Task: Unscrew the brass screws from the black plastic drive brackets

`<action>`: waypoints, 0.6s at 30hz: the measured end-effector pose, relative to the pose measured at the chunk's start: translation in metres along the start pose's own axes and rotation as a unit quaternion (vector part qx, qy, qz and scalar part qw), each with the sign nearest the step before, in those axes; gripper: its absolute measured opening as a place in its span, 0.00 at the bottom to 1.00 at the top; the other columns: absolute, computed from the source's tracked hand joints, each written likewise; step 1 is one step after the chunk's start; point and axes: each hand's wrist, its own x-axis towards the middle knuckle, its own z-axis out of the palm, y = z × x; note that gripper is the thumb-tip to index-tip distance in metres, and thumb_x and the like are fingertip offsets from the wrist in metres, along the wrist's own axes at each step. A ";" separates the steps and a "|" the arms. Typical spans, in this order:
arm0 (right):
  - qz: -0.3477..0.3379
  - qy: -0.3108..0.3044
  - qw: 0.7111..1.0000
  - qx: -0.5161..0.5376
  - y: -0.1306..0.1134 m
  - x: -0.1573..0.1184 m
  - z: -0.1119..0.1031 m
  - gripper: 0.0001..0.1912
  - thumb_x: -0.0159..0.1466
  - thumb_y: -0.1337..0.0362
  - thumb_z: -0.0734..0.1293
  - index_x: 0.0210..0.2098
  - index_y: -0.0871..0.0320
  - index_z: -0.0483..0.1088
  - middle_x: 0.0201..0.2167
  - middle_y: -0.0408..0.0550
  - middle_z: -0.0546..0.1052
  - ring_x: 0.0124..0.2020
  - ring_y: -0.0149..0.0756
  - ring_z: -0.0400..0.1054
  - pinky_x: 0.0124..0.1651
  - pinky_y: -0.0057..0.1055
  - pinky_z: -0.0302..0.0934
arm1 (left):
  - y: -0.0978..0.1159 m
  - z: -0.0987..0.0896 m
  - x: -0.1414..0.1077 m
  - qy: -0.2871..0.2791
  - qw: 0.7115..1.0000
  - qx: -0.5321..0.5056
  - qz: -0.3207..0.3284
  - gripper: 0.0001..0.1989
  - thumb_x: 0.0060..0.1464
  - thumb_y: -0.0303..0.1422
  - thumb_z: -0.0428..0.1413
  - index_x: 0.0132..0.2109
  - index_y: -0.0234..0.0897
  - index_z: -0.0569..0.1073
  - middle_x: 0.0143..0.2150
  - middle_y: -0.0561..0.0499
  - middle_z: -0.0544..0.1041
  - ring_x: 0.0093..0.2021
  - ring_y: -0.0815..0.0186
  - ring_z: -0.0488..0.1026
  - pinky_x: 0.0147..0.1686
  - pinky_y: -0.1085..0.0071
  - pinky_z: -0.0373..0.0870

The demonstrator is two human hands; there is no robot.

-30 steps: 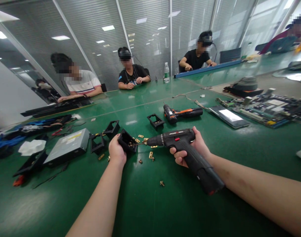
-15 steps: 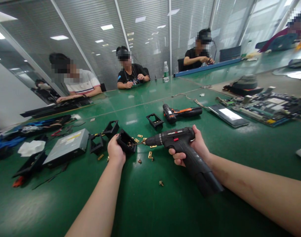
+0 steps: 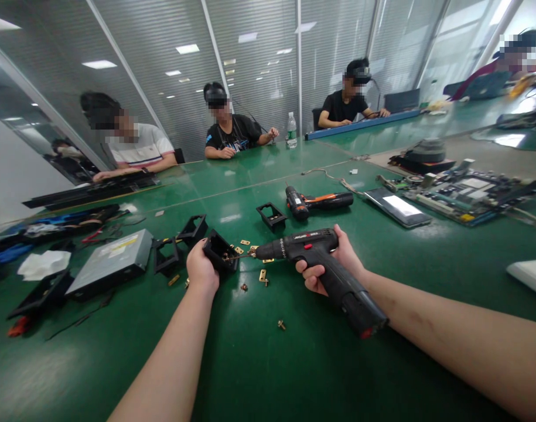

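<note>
My left hand (image 3: pixel 201 268) is closed on the far-left side of a black plastic frame (image 3: pixel 215 249), tilted with its hollow toward the right. In my right hand (image 3: pixel 314 271) is a black cordless drill (image 3: pixel 314 243), gripped by its handle and pointing left. Its long thin bit (image 3: pixel 241 256) reaches into the frame, where a small brass-coloured piece shows; whether the tip sits in a screw I cannot tell. Small brass plates (image 3: pixel 262 274) lie under and around the chuck. A loose screw (image 3: pixel 281 324) rests nearer to me on the green table.
More black frames (image 3: pixel 272 218) stand behind and to the left. A second drill (image 3: pixel 320 202) lies beyond mine. At left is a metal disc drive (image 3: pixel 112 264); at right are a phone (image 3: pixel 397 206) and circuit boards (image 3: pixel 474 190). Several people sit across the table (image 3: pixel 250 375).
The view has shifted slightly. The drill's rear end has swung a little, showing a red spot on its base. Both holds stay the same. Across the table, a person's hand has moved outward.
</note>
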 end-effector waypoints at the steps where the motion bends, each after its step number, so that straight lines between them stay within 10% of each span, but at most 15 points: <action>1: 0.001 -0.001 1.000 0.002 0.000 0.000 0.000 0.55 0.60 0.19 0.43 0.51 0.64 0.66 0.36 0.53 0.70 0.21 0.30 0.60 0.29 0.33 0.67 | 0.001 0.000 0.000 0.007 1.000 -0.008 -0.011 0.05 0.47 0.35 0.61 0.30 0.39 0.76 0.26 0.56 0.73 0.31 0.63 0.74 0.36 0.67 0.74; 18: 0.010 -0.007 0.999 0.032 -0.001 0.001 -0.004 0.54 0.59 0.18 0.46 0.53 0.61 0.63 0.37 0.52 0.70 0.22 0.30 0.60 0.29 0.35 0.69 | 0.002 0.001 -0.003 0.001 1.000 -0.004 -0.004 0.05 0.48 0.35 0.61 0.30 0.39 0.75 0.27 0.56 0.73 0.32 0.63 0.73 0.36 0.68 0.72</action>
